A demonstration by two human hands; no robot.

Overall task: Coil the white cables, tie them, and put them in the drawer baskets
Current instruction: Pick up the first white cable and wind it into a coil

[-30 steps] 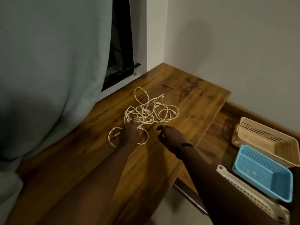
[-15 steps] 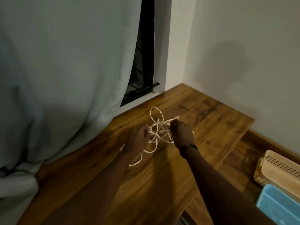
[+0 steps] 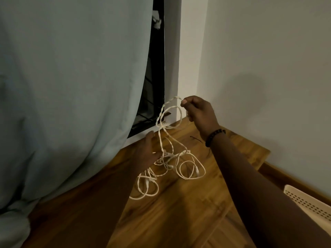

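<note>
Above the wooden desk (image 3: 188, 208), the white cables (image 3: 168, 154) hang as a tangle, long axis near vertical, lower loops trailing down. The right hand (image 3: 198, 111) pinches their top; the left hand (image 3: 146, 151), fingers relaxed, touches the middle strands.

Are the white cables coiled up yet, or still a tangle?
Still tangled. The white cables hang in loose, crossing loops from the right hand, trailing onto the wooden tabletop; no neat coil or tie shows.

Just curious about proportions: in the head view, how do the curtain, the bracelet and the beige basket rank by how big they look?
1. curtain, by far the largest.
2. beige basket, only a corner in frame, so its full size is unsure.
3. bracelet, smallest.
</note>
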